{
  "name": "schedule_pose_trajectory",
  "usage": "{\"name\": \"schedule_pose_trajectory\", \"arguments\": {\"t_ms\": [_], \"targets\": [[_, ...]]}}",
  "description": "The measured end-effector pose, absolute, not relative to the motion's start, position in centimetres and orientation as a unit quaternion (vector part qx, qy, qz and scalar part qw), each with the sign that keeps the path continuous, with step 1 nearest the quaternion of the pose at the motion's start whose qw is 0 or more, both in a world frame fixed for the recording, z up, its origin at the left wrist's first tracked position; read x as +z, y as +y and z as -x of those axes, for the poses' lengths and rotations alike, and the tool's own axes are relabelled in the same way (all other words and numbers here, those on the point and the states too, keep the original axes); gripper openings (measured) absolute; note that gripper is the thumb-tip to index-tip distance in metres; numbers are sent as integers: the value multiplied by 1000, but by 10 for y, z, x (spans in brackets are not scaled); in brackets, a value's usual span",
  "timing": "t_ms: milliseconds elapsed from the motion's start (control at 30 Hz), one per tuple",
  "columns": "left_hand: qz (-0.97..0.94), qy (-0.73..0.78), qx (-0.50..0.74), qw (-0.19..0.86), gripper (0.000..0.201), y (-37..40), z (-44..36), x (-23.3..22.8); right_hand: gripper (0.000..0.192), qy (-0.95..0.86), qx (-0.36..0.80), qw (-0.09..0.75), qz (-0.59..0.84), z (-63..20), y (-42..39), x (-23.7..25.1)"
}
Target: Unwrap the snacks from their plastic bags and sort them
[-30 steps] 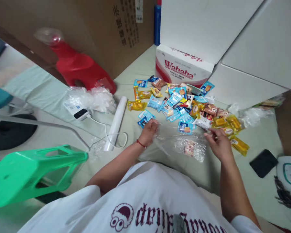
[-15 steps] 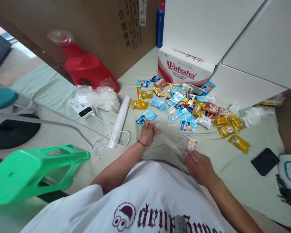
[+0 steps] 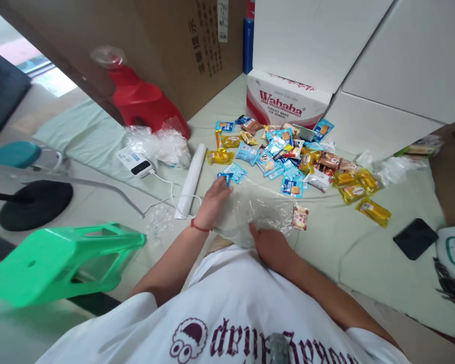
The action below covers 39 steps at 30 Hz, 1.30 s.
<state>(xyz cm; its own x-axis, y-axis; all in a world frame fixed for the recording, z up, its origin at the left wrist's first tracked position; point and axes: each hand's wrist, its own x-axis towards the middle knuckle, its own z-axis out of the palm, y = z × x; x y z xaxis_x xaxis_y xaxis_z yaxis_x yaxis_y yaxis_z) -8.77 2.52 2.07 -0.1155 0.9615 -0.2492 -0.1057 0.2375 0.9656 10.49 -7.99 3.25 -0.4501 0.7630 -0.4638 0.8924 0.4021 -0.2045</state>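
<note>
Left hand (image 3: 212, 202) found pinching the far-left edge of a clear plastic bag (image 3: 256, 212), fingers closed on the film. Right hand (image 3: 267, 245) found gripping the near edge of the same bag, close against the white shirt (image 3: 227, 308). Bag spread flat on the pale green mat (image 3: 337, 242), between both hands. One small snack packet (image 3: 300, 217) lying just beside the bag's right corner. Snack pile (image 3: 291, 159) scattered beyond, before the Wahaha box (image 3: 286, 103). White roll (image 3: 191, 179) lying left of the left hand.
</note>
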Motion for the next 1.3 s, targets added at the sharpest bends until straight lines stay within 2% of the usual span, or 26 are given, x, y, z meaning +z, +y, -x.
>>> {"name": "schedule_pose_trajectory", "arguments": {"t_ms": [67,100,167,267,367,433,500,567,633,667,767,833,900,1000,1133,1200,1300], "targets": [[-472,589,522,396,44,-1,92,40,64,823,-213,156,-503,-92,-79,29],[-530,583,525,322,38,-13,91,47,64,824,-214,155,-502,-87,-80,28],[-647,528,485,258,23,-28,81,50,60,836,-219,147,-482,-80,-83,29],[-774,465,324,282,30,-22,55,28,53,867,-219,120,-430,-77,-92,30],[-819,495,172,236,31,1,35,-7,49,882,-222,104,-402,-84,-108,32],[-818,513,151,214,35,12,31,-25,46,883,-261,93,-379,-98,-119,36],[-814,510,168,219,39,14,33,-37,38,871,-329,34,-363,-122,-124,42],[-819,489,183,239,41,12,37,-42,36,827,-343,-86,-437,-150,-119,46],[-827,461,190,261,48,9,41,-44,41,735,-263,-189,-596,-175,-103,43],[-830,449,191,270,52,8,43,-43,44,681,-209,-202,-672,-184,-91,39],[-839,421,185,292,63,9,49,-41,44,628,-147,-109,-756,-197,-55,22],[-852,394,174,297,72,13,56,-40,30,651,-173,-27,-739,-202,-34,14],[-872,359,157,295,83,19,66,-41,20,664,-205,7,-719,-213,-16,15],[-896,315,132,282,97,27,79,-43,20,679,-213,-21,-703,-246,8,33],[-906,301,121,273,109,36,83,-45,26,680,-137,-106,-713,-278,32,56],[-903,306,124,276,113,38,80,-45,33,709,-172,-128,-671,-270,31,52],[-896,313,131,286,116,40,79,-45,32,733,-296,-63,-610,-239,19,30]]}}
